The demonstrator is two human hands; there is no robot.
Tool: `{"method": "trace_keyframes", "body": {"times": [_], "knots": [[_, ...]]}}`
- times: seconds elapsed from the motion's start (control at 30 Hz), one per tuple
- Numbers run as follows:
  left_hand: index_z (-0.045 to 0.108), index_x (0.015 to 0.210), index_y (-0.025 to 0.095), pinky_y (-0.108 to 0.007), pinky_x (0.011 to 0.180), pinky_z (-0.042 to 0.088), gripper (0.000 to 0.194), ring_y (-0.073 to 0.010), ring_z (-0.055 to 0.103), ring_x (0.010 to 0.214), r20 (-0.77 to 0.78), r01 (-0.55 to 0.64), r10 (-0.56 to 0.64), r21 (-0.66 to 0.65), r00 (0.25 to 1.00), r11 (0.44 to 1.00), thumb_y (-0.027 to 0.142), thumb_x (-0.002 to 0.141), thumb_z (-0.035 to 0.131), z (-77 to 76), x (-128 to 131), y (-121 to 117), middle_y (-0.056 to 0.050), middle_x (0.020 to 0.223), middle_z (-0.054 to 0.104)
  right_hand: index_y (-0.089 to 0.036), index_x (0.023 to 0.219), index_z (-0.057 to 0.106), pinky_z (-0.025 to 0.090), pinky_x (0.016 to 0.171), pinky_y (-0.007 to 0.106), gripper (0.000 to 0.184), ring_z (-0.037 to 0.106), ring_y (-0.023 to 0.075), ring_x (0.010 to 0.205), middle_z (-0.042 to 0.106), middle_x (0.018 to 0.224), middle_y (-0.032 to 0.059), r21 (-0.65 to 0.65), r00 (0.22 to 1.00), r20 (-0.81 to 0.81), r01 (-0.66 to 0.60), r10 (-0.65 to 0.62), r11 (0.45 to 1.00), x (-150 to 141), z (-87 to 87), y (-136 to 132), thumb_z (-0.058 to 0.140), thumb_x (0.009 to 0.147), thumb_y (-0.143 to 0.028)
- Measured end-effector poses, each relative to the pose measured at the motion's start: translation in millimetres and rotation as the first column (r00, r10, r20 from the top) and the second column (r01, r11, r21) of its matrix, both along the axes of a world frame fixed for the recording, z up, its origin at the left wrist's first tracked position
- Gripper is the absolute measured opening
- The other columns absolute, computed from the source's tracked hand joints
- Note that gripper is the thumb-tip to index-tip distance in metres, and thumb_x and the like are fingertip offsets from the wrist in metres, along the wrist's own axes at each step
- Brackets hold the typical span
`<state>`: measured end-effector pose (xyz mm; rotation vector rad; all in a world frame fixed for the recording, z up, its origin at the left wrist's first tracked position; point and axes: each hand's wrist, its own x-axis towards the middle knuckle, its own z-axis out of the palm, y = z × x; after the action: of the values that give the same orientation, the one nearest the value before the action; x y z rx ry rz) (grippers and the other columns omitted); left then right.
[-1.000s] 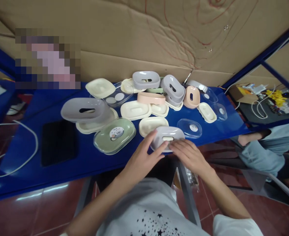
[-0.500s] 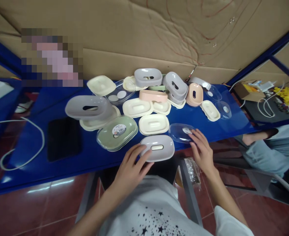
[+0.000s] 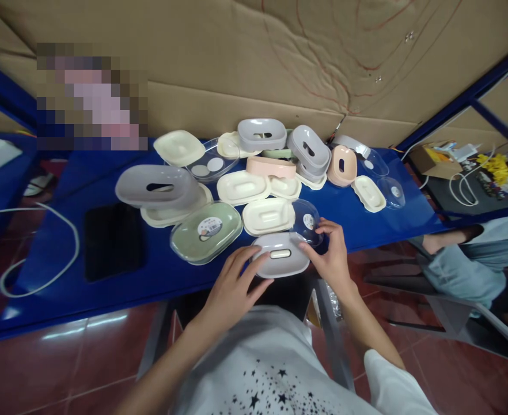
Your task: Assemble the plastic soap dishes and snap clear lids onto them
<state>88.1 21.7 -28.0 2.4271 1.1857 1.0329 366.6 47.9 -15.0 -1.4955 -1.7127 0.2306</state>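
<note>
A grey oval soap dish [image 3: 280, 256] with a slot in its middle lies at the near edge of the blue table [image 3: 159, 271]. My left hand [image 3: 232, 288] rests on the dish's left side, fingers curled around it. My right hand [image 3: 332, 259] pinches a clear plastic lid [image 3: 306, 215] with a round sticker, holding it tilted just above the dish's right end. A cream tray [image 3: 268, 215] lies right behind the dish.
Several more soap dishes, trays and lids in grey, cream, pink and green crowd the table's middle and back. A black pad [image 3: 112, 240] and white cable [image 3: 42, 276] lie at the left. Cardboard lines the back. Another person's arm [image 3: 461, 253] shows at the right.
My right hand reached right to the clear lid, picked it up and brought it left over the grey dish. My left hand stayed on the dish.
</note>
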Motion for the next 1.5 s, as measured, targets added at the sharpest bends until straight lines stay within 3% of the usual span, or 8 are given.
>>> {"method": "trace_keyframes", "body": {"times": [0.1, 0.27, 0.37, 0.53, 0.73, 1.0, 1.2, 1.5], "knots": [[0.048, 0.154, 0.026, -0.048, 0.115, 0.057, 0.056, -0.0296, 0.062, 0.138, 0.053, -0.003, 0.008, -0.085, 0.999, 0.996, 0.026, 0.103, 0.071, 0.0, -3, 1, -0.015, 0.148, 0.059, -0.028, 0.135, 0.056, 0.056, 0.113, 0.058, 0.051, 0.058, 0.0367, 0.145, 0.064, 0.134, 0.0142, -0.064, 0.984, 0.013, -0.176, 0.177, 0.982, 2, 9.5, -2, 0.082, 0.095, -0.044], [0.029, 0.168, 0.037, -0.050, 0.119, 0.056, 0.079, -0.0325, 0.053, 0.151, 0.172, 0.009, 0.031, -0.229, 0.985, 0.973, 0.032, 0.103, 0.072, 0.4, -8, 4, -0.015, 0.166, 0.044, -0.028, 0.153, 0.050, 0.043, 0.129, 0.061, 0.057, 0.047, 0.0345, 0.157, 0.057, 0.155, 0.0146, -0.197, 0.829, 0.090, -0.528, 0.551, 0.826, 11, 24.6, -19, 0.072, 0.100, -0.031], [0.023, 0.171, 0.040, -0.052, 0.125, 0.050, 0.086, -0.0339, 0.043, 0.159, 0.187, 0.015, 0.040, -0.285, 0.982, 0.958, 0.031, 0.102, 0.073, 1.2, -9, 5, -0.013, 0.173, 0.036, -0.027, 0.147, 0.054, 0.030, 0.134, 0.070, 0.047, 0.042, 0.0360, 0.160, 0.056, 0.156, 0.0136, -0.179, 0.806, 0.126, -0.556, 0.579, 0.812, 6, 24.1, -24, 0.069, 0.102, -0.029], [0.018, 0.172, 0.042, -0.054, 0.131, 0.041, 0.088, -0.0328, 0.034, 0.165, 0.183, 0.057, 0.014, -0.376, 0.983, 0.925, 0.029, 0.103, 0.071, 2.5, -12, 6, -0.010, 0.179, 0.031, -0.029, 0.147, 0.054, 0.046, 0.127, 0.064, 0.054, 0.042, 0.0344, 0.161, 0.062, 0.149, 0.0124, -0.136, 0.829, 0.102, -0.536, 0.549, 0.833, -9, 20.6, -19, 0.078, 0.099, -0.039], [0.024, 0.170, 0.045, -0.054, 0.130, 0.042, 0.079, -0.0299, 0.041, 0.161, 0.184, 0.093, -0.023, -0.378, 0.983, 0.921, 0.028, 0.105, 0.067, 4.0, -16, 8, -0.007, 0.176, 0.038, -0.031, 0.160, 0.049, 0.030, 0.137, 0.064, 0.054, 0.038, 0.0281, 0.163, 0.058, 0.160, 0.0077, -0.177, 0.698, 0.237, -0.653, 0.676, 0.736, -10, 25.6, -16, 0.059, 0.108, -0.019], [0.027, 0.169, 0.041, -0.056, 0.127, 0.045, 0.075, -0.0321, 0.045, 0.159, 0.117, 0.051, -0.015, -0.315, 0.993, 0.948, 0.031, 0.106, 0.067, 1.2, -16, 5, -0.012, 0.173, 0.040, -0.031, 0.156, 0.055, 0.032, 0.136, 0.062, 0.044, 0.038, 0.0266, 0.164, 0.061, 0.158, 0.0077, -0.137, 0.700, 0.168, -0.680, 0.694, 0.720, -7, 17.6, -10, 0.051, 0.113, -0.034], [0.041, 0.158, 0.030, -0.057, 0.121, 0.052, 0.065, -0.0346, 0.052, 0.152, 0.093, -0.041, 0.068, -0.263, 0.993, 0.964, 0.032, 0.102, 0.073, -2.5, -20, -6, -0.018, 0.161, 0.048, -0.033, 0.156, 0.057, 0.042, 0.129, 0.062, 0.045, 0.049, 0.0279, 0.157, 0.064, 0.158, 0.0067, -0.127, 0.883, 0.076, -0.453, 0.464, 0.882, 4, 15.7, 25, 0.038, 0.115, -0.034], [0.049, 0.146, 0.025, -0.056, 0.111, 0.057, 0.062, -0.0369, 0.060, 0.142, 0.029, -0.114, 0.120, -0.164, 0.992, 0.980, 0.033, 0.095, 0.082, -5.9, -21, -12, -0.018, 0.153, 0.055, -0.033, 0.162, 0.050, 0.036, 0.131, 0.063, 0.049, 0.040, 0.0285, 0.162, 0.047, 0.172, 0.0080, -0.172, 0.873, 0.309, -0.339, 0.377, 0.925, 18, -1.2, 39, 0.044, 0.114, -0.031]]}}
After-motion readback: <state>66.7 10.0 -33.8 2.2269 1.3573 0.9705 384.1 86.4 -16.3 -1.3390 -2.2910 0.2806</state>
